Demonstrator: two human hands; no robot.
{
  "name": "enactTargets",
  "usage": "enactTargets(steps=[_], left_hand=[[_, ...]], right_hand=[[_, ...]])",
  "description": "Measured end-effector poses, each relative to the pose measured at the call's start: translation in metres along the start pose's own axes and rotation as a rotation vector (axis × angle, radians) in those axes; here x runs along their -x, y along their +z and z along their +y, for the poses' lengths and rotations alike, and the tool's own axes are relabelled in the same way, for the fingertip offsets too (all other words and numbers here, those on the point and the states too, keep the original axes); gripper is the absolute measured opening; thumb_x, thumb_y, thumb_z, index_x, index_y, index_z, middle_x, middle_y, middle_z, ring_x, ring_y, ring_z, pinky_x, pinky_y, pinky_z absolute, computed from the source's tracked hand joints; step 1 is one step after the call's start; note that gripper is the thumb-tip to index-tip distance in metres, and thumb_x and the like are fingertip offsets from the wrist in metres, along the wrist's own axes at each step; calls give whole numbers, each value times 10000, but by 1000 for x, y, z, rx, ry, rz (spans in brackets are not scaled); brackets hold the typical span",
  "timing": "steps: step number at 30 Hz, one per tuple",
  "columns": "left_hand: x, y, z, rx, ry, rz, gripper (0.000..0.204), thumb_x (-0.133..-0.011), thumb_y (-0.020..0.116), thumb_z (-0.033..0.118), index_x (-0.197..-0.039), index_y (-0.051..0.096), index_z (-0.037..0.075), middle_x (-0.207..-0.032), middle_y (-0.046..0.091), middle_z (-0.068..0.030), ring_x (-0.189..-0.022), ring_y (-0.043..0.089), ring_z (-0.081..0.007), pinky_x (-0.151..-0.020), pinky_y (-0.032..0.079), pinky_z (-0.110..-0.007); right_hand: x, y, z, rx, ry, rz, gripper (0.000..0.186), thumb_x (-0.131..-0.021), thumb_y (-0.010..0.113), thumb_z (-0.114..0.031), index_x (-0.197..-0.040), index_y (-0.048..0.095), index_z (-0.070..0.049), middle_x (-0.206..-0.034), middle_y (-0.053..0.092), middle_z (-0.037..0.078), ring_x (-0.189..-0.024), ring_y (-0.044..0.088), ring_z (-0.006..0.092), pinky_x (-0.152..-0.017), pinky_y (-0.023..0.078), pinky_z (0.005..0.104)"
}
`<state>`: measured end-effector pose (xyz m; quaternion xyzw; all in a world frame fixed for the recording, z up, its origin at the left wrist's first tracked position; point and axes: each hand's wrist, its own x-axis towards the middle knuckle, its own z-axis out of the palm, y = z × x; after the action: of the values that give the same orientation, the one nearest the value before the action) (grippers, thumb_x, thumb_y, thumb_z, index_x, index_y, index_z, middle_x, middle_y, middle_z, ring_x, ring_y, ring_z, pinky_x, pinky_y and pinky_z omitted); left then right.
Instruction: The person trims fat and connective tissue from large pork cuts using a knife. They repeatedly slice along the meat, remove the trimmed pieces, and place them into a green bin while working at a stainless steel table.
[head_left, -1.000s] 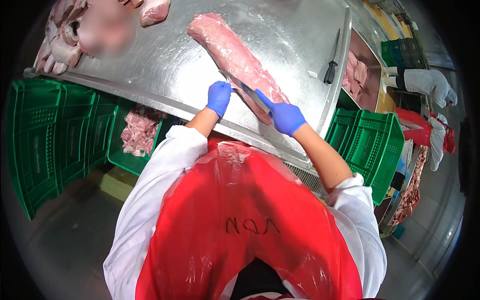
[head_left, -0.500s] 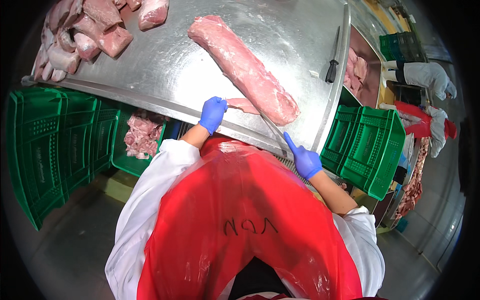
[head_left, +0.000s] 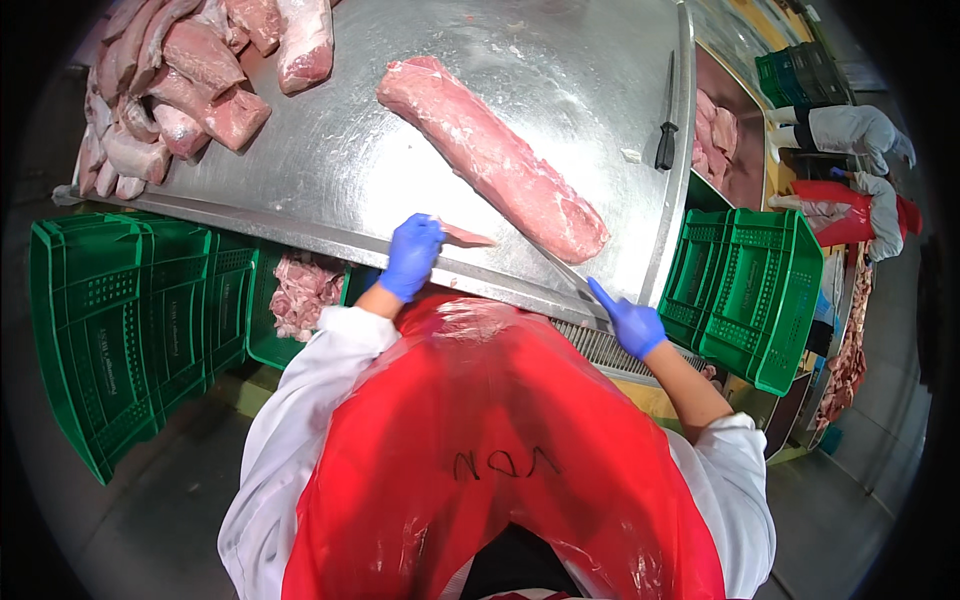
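Note:
A long pink pork loin [head_left: 495, 160] lies slantwise on the steel table. My left hand [head_left: 412, 258], in a blue glove, is closed on one end of a thin strip of meat [head_left: 466, 237] near the table's front edge. The strip's free end points at the loin, with a small gap between them. My blue-gloved right hand [head_left: 634, 326] grips a knife, its forefinger stretched along it. The knife blade [head_left: 562, 268] reaches to the near side of the loin's lower end; the handle is mostly hidden in my hand.
Many meat pieces [head_left: 205, 95] are heaped at the far left. Another knife [head_left: 666, 146] lies by the table's right rim [head_left: 683, 110]. Green crates [head_left: 150, 320] stand left, one holding trimmings [head_left: 303, 293]; more green crates [head_left: 745, 290] stand right. Two co-workers [head_left: 850, 205] are beyond.
The strip, which reached the loin beside the blade, now lies apart from it. My left hand has drawn it left and nearer me. The knife has shifted slightly right and toward me.

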<state>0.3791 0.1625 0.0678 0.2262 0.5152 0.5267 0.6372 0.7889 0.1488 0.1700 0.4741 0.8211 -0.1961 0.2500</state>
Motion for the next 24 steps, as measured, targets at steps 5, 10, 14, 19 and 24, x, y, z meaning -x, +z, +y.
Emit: enactTargets(steps=[5,10,14,19,24], left_hand=[[82,-67,120,-432,36,250,98,-979,626,147,-912,654,81,-768,520,74,-653,428,-21,-570,332,-205],[146,-375,57,-945,-124,457,199,-960,654,217,-864,606,50,-688,598,-8,-592,558,-147,-546,438,-310],[82,-317,91,-1561,59,292,535,-880,704,295,-1262,588,-61,-1239,621,-294,-1144,615,-429,-989,486,-462],[-131,-160,147,-1321,665,104,307,-904,683,202,-1131,651,-1,-1003,679,-178,-860,670,-293,-788,536,-394],[-301,-50,179,-1394,604,142,371,-868,664,311,-1136,676,54,-1088,691,-198,-953,679,-346,-847,536,-401]], right_hand=[[43,36,47,-105,-145,256,804,-858,638,-93,-1565,303,-278,-784,655,122,-588,639,309,-514,509,444],[19,30,33,-546,76,501,788,-911,632,-79,-1583,257,-249,-821,706,178,-636,683,322,-597,553,394],[-6,35,0,-1046,316,553,787,-943,581,-55,-1599,203,-268,-699,664,79,-571,628,131,-539,526,304],[-36,32,-39,-1317,292,556,829,-940,566,2,-1607,160,-273,-707,621,25,-545,558,74,-478,489,251],[-38,4,-67,-1189,246,503,786,-965,585,-64,-1599,182,-297,-730,664,63,-548,602,125,-506,520,290]])
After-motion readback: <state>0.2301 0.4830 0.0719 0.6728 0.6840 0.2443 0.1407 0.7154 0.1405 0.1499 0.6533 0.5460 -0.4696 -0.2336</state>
